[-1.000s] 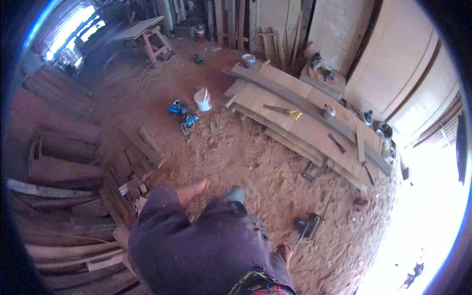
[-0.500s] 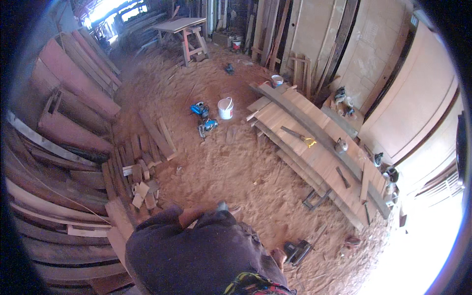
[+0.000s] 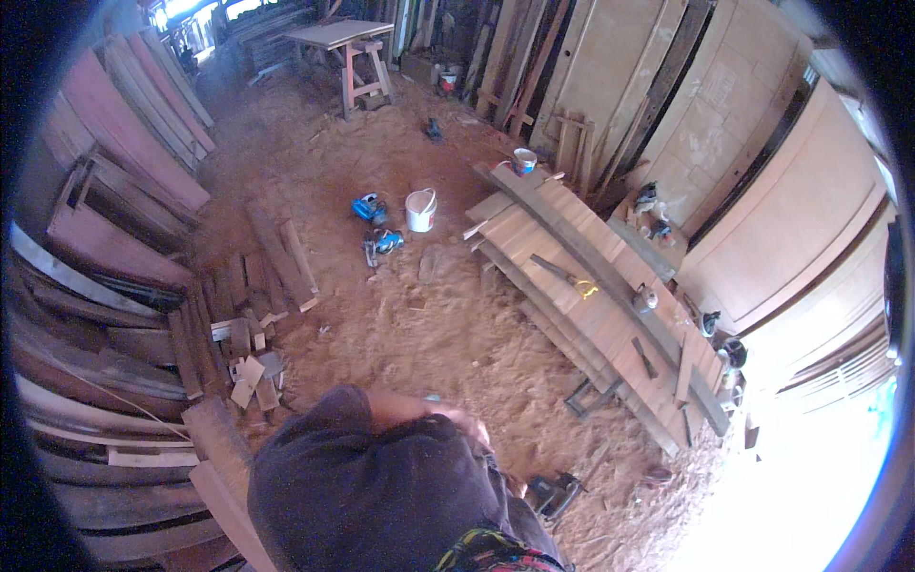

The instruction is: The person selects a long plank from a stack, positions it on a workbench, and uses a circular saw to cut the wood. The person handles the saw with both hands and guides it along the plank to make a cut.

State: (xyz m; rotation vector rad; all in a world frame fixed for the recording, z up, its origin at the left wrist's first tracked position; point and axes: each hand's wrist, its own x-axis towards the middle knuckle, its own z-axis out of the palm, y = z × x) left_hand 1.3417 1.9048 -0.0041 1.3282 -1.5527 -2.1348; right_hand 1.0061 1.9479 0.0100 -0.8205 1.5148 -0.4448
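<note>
My left forearm comes out of a dark short sleeve, and my left hand rests close in front of my body. Its fingers are blurred, and I cannot make out anything in them. A small pale-blue thing shows just beyond that wrist, too little of it visible to name. Past the right edge of my shirt a bit of my right hand shows, its fingers mostly hidden. Nearest to it, a dark power tool lies on the sandy, sawdust-covered ground; whether the hand touches it cannot be told.
To the right, a stack of boards bears a handsaw with a yellow handle, a chisel-like tool and a long beam. A white bucket stands by blue power tools. Offcuts lie at left; planks and door panels lean along the sides.
My view has shifted, so the surroundings sit slightly further left and, in the far part, higher. My left hand has come nearer my middle and shows more plainly; the tools lie where they were.
</note>
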